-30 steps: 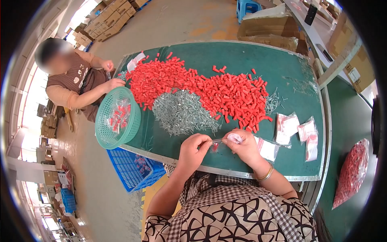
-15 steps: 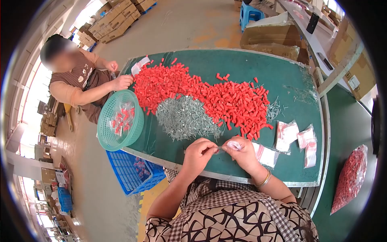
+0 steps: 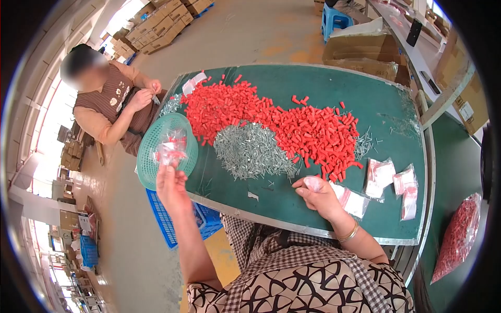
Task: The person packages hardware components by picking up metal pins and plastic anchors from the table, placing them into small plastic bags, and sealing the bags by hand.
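My left hand (image 3: 174,190) is at the near rim of the green mesh basket (image 3: 147,169), its fingertips closed at the bottom of a small clear plastic bag (image 3: 174,151) with red pieces in it. Other bags in the basket overlap with this one, so their outlines blur together. My right hand (image 3: 319,197) hovers over the near part of the table, fingers curled around folded small plastic bags (image 3: 312,183). Beyond my hands lie a heap of red plastic sleeves (image 3: 313,133) and a grey pile of screws or nails (image 3: 253,151).
Packs of flat bags (image 3: 380,176) lie on the green table (image 3: 250,208) at right. A blue crate (image 3: 162,216) stands below the table edge. Across at left, a co-worker (image 3: 112,104) handles something small. A full bag of red pieces (image 3: 456,237) rests far right.
My hands were together in front of me; the left has swung left to the basket with a small bag. My right hand stays near its place, still holding folded bags. The co-worker's hands came together.
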`<action>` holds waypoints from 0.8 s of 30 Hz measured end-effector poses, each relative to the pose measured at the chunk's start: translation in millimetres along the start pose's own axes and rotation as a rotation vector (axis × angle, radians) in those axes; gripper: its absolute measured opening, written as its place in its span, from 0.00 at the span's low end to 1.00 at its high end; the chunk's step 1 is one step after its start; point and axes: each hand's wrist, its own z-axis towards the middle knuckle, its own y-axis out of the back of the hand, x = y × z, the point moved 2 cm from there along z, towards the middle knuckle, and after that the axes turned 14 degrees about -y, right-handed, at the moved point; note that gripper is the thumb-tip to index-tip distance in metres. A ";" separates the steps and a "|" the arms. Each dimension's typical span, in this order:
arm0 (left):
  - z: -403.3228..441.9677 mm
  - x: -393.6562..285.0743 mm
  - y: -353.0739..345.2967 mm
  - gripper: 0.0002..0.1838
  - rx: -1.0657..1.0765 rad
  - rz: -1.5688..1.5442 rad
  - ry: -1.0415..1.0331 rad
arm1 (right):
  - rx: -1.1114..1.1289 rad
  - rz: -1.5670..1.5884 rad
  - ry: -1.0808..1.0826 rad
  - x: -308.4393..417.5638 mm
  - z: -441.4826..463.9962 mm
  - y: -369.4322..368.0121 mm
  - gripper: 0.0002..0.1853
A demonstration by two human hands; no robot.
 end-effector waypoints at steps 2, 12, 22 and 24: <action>4.6 -12.3 -5.9 0.11 -0.045 0.060 0.057 | -0.019 -0.072 -0.022 -2.2 -0.9 -7.3 0.08; -137.9 22.2 -112.1 0.11 1.054 0.382 -0.388 | -0.062 -0.352 0.107 -22.0 7.8 -8.9 0.12; -127.5 12.3 -117.8 0.07 0.846 0.327 -0.247 | 0.301 0.535 -0.151 -14.9 11.6 7.7 0.15; -133.1 8.5 -114.1 0.08 0.875 0.331 -0.281 | 0.138 0.659 -0.189 -13.2 12.0 9.1 0.16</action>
